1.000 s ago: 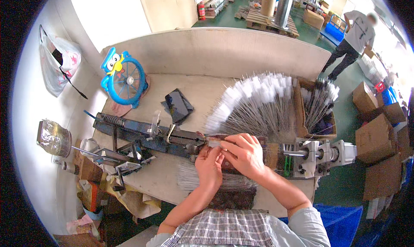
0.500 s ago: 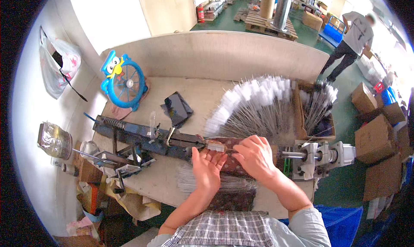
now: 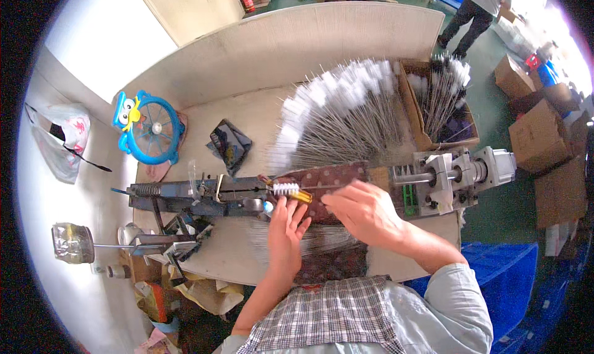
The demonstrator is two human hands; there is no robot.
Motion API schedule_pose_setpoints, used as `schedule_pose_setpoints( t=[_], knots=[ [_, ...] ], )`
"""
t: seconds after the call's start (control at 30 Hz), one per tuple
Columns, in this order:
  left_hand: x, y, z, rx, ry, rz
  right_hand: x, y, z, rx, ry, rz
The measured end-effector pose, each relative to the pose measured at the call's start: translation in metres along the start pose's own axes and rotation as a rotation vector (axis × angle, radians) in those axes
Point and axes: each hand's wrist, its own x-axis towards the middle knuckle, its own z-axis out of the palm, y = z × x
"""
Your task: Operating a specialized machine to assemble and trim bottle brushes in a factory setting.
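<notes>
At the far left edge of the pale wooden table (image 3: 247, 116) a clear glass jar (image 3: 72, 243) stands by the wall, and behind it a round blue fan with a cartoon face (image 3: 149, 129) leans on the table's raised back board. A dark folded pouch (image 3: 229, 145) lies just right of the fan. Along the front of the table runs a long dark metal machine (image 3: 185, 193), ending at the middle in a small brush with white bristles on a twisted wire and a brass-coloured ferrule (image 3: 291, 192); the brush lies level, its bristled end toward the machine, over a maroon dotted cloth (image 3: 331, 178). The left hand (image 3: 286, 230) rests just below the brush, its fingers straight and close together, the tips touching or nearly touching the ferrule without closing on it. The right hand (image 3: 365, 213) lies over the cloth right of the brush, fingers loosely spread and empty. Behind both hands a wide fan of finished white-tipped wire brushes (image 3: 346, 116) spreads out, a cardboard box of more brushes (image 3: 442, 103) beside it. At the right stands a grey metal motor unit (image 3: 458, 178).
</notes>
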Motion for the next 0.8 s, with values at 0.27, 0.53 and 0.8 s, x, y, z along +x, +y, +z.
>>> schedule_pose_setpoints(
  t=[0.27,0.53,0.8],
  knots=[
    [-0.007,0.013,-0.145,-0.067,0.428,0.208,-0.06,0.016,0.034,-0.019,-0.401,0.202],
    [-0.05,0.085,-0.4,-0.042,0.676,0.458,-0.051,0.02,0.031,-0.094,-0.507,0.196],
    [-0.032,0.058,-0.287,0.161,1.033,0.349,-0.046,0.025,0.026,-0.02,-0.546,0.283]
  ],
)
